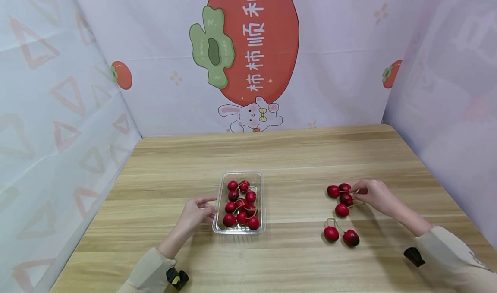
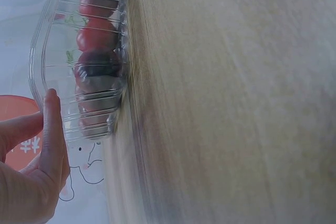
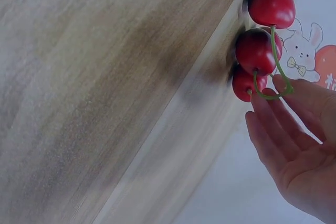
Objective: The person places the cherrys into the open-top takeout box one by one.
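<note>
A clear plastic punnet [image 1: 263, 202] with red cherries [image 1: 241, 203] in it sits near the middle of the table. My left hand [image 1: 197, 212] is at the punnet's left side, fingers extended; in the left wrist view a fingertip [image 2: 51, 98] lies against its rim. On the right, my right hand [image 1: 374, 194] reaches over a cluster of cherries [image 1: 342, 210], thumb and forefinger pinching at the green stems. In the right wrist view, a joined pair of stems [image 3: 278, 66] crosses in front of those fingertips. The cherries there rest on the table.
Another stemmed cherry pair [image 1: 351, 237] lies in front of the cluster, nearer me. The wood-grain table [image 1: 287, 155] meets a printed cloth backdrop [image 1: 330, 68] at the back, and more cloth hangs at both sides.
</note>
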The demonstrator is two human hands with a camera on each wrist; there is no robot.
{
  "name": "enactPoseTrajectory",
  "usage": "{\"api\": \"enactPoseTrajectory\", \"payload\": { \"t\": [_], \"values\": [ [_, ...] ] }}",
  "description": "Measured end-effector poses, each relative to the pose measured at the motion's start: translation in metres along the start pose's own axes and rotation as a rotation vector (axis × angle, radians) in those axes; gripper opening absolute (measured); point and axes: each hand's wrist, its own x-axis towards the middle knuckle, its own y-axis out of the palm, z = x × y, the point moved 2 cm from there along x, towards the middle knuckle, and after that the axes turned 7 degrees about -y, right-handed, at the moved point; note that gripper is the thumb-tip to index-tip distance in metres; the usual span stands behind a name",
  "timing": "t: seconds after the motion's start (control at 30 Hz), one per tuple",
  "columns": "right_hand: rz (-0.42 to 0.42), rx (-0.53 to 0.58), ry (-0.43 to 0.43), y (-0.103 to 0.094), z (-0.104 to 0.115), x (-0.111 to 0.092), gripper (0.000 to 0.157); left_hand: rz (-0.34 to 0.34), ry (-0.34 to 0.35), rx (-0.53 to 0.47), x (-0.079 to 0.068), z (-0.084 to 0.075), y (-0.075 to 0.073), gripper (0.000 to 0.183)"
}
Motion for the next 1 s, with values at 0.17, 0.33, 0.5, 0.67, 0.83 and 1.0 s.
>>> {"api": "enactPoseTrajectory", "payload": {
  "t": [0.17,0.33,0.5,0.67,0.83,1.0],
  "values": [
    [-0.034,-0.019,0.000,0.000,0.001,0.001,0.011,-0.006,0.008,0.005,0.000,-0.001,0.000,0.035],
    [-0.052,-0.045,-0.014,-0.001,0.001,0.004,0.010,-0.001,0.005,0.010,0.001,-0.001,0.000,0.035],
    [-0.093,-0.054,-0.031,-0.001,0.001,0.006,0.011,0.004,0.000,0.009,0.001,0.000,0.000,0.036],
    [-0.102,-0.051,-0.026,-0.003,0.002,0.010,0.010,0.002,-0.002,0.006,0.000,0.000,0.001,0.035],
    [-0.081,-0.023,0.016,-0.006,0.004,0.015,0.008,-0.001,0.000,0.003,0.000,0.001,0.001,0.035],
    [-0.060,-0.004,0.039,-0.007,0.007,0.021,0.007,-0.001,0.003,0.007,0.000,0.001,0.000,0.035]
  ]
}}
